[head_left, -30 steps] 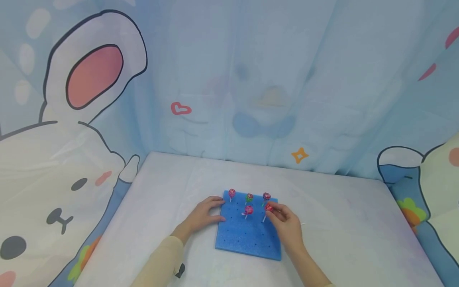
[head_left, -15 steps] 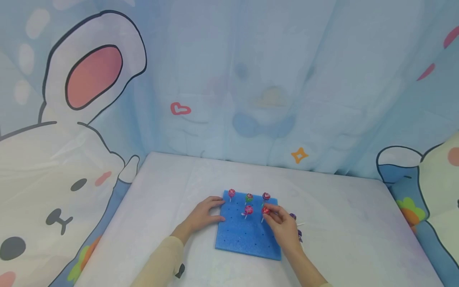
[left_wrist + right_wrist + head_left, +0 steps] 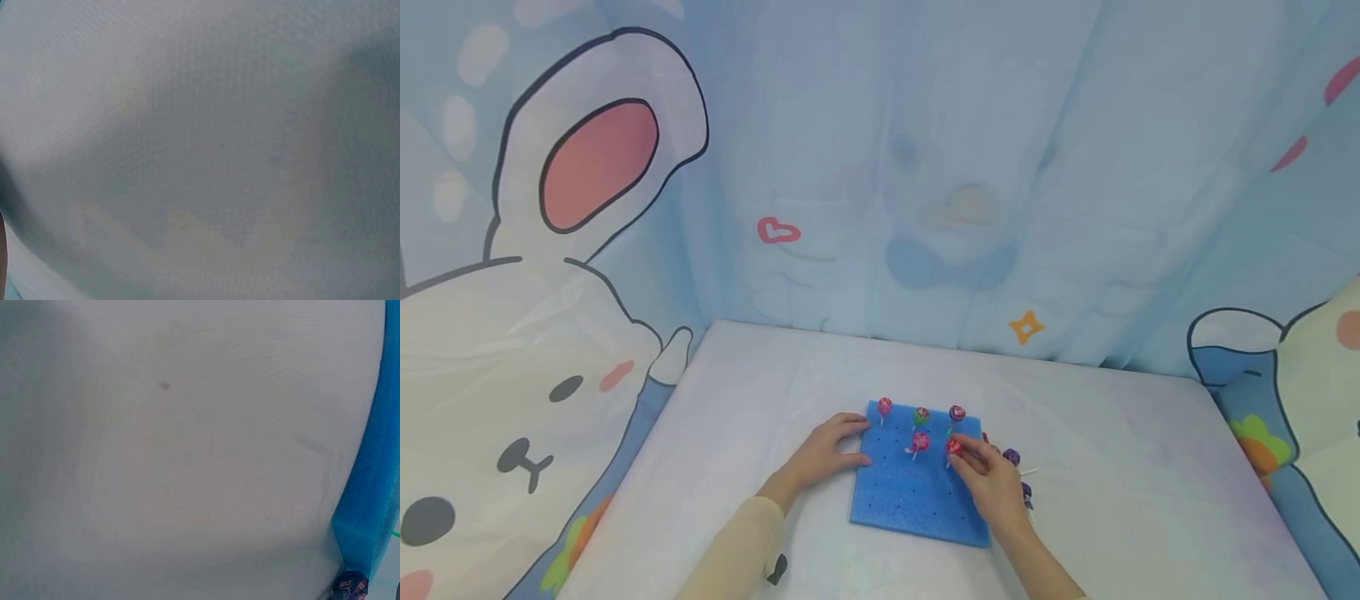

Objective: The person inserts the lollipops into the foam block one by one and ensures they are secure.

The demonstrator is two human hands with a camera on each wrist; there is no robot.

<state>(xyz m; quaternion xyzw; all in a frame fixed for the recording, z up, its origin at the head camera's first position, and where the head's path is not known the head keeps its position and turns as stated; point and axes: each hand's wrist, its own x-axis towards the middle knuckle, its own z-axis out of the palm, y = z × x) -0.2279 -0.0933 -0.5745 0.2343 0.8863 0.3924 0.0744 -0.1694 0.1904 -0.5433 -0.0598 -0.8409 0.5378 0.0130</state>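
A blue foam board (image 3: 902, 487) with rows of small holes lies on the table. Along its far row stand a pink lollipop (image 3: 885, 407), a green and red lollipop (image 3: 921, 415) and a dark red lollipop (image 3: 957, 412). Another pink lollipop (image 3: 920, 442) stands in the second row. My right hand (image 3: 994, 483) pinches a red lollipop (image 3: 953, 447) by its head, stick down, close over the board in that same row. My left hand (image 3: 826, 450) rests at the board's left edge, thumb and fingers spread over the rim.
Purple-wrapped lollipops (image 3: 1012, 457) lie on the table right of the board, partly behind my right hand. One dark wrapper (image 3: 350, 585) shows beside the board in the right wrist view. A printed curtain (image 3: 880, 167) hangs behind the white-covered table (image 3: 1120, 483).
My right hand has moved slightly left and down with the red lollipop, whose stick now shows less. More purple lollipops show behind that hand. The left hand has stayed put.
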